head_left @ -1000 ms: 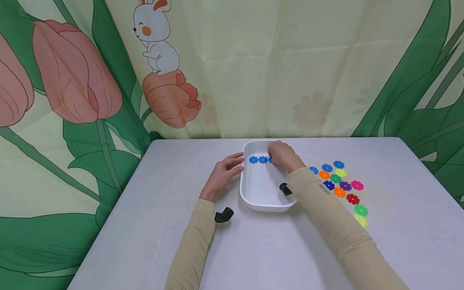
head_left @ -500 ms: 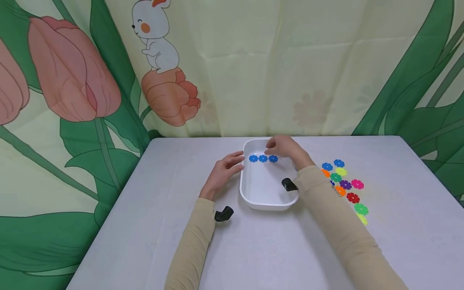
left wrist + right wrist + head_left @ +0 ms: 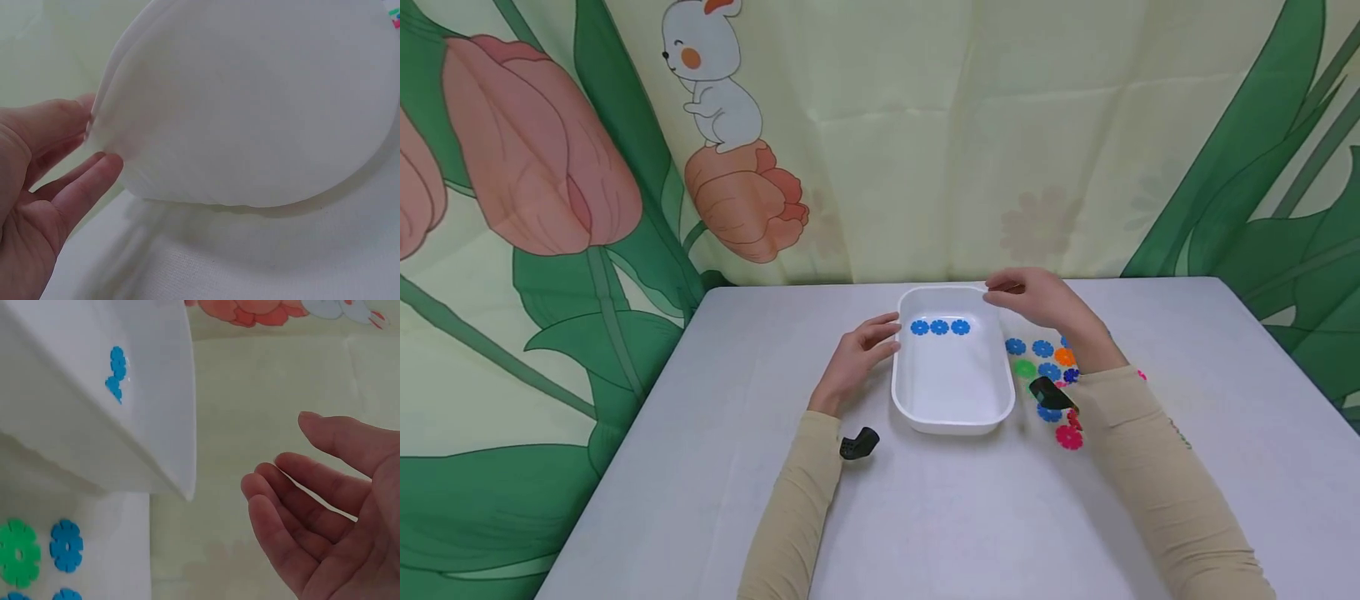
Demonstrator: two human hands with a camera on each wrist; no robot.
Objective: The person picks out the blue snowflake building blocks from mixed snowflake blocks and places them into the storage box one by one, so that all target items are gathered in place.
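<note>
A white rectangular tray (image 3: 951,383) stands on the table. Three blue flower-shaped plastic pieces (image 3: 939,327) lie in a row inside it, towards the far end. My left hand (image 3: 853,360) rests against the tray's left side, its fingers stretched out; the left wrist view has its fingertips (image 3: 112,164) touching the outer wall. Over the tray's far right corner is my right hand (image 3: 1041,302), relaxed and holding nothing, as the right wrist view confirms. Below that hand, more blue flower pieces (image 3: 1016,347) and a green one (image 3: 1024,368) lie on the table.
Flower pieces in several colours, among them an orange one (image 3: 1064,357) and a pink one (image 3: 1069,437), are spread right of the tray. My right forearm (image 3: 1150,467) hides part of them. A printed curtain (image 3: 910,167) hangs behind the white table (image 3: 700,467).
My right hand has let go of the third blue flower piece in the tray and moved right, out over the tray's corner. The left hand stays at the tray's side.
</note>
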